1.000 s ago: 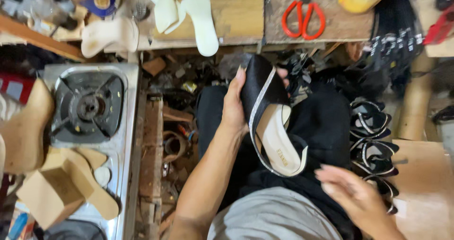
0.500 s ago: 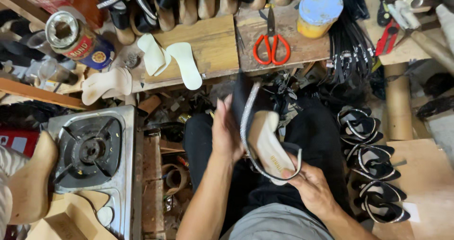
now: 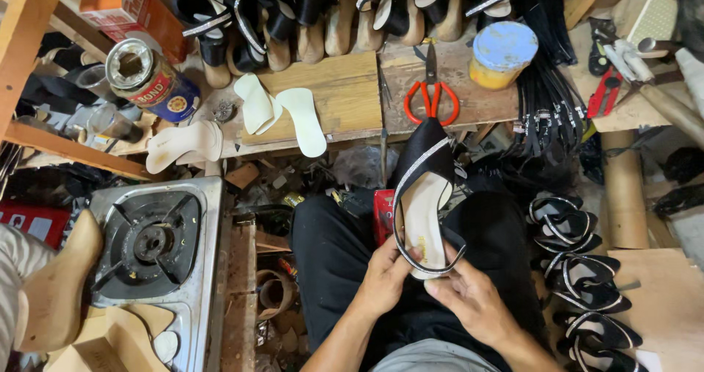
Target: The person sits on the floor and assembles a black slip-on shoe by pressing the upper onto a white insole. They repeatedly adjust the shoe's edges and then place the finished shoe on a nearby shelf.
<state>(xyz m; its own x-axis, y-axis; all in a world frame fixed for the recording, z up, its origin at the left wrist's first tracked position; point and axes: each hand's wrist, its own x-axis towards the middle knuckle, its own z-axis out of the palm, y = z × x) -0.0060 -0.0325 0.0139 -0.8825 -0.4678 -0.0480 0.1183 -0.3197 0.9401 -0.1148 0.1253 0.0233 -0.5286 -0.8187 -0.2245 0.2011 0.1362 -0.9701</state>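
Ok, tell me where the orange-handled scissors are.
In the head view, the scissors lie on the wooden bench at upper centre, just beyond the toe of the black shoe, left of the blue-lidded tub.

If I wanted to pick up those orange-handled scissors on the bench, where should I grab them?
Probably by the orange handle loops of the scissors, coming from the near edge of the wooden bench. They lie flat with the loops facing the seated person and the closed blades pointing away toward the row of shoes, so the handles are the safer, nearer end.

Orange-handled scissors (image 3: pixel 431 99) lay on wooden bench (image 3: pixel 345 86), beside yellow tub with blue lid (image 3: pixel 502 54). Two white insoles (image 3: pixel 282 113) near glue can (image 3: pixel 141 79). Gas stove (image 3: pixel 150 246) lower left.
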